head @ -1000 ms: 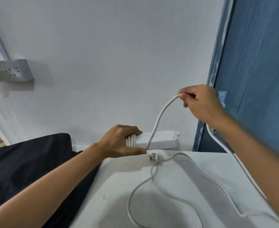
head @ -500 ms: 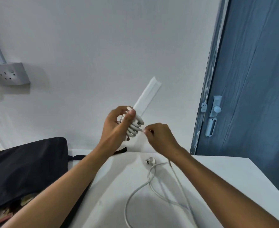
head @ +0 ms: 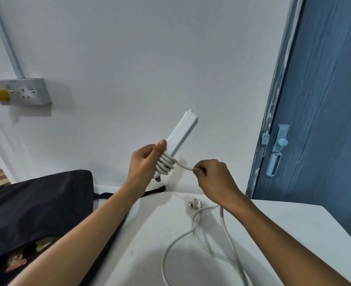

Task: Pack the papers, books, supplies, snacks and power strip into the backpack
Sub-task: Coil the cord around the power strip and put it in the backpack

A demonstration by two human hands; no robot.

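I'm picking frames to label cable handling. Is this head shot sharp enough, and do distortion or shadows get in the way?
Head view: the left hand, the white power strip and its coiled white cable look sharp; the right hand too. Wide-angle bending curves the blue door frame. Light is soft and even, with faint shadows under the cable on the white table; no glare.

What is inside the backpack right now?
Through the open mouth of the backpack only a printed, colourful item shows, too blurred to identify. The dark fabric and the left forearm cover everything else inside. The power strip is outside, in the left hand.
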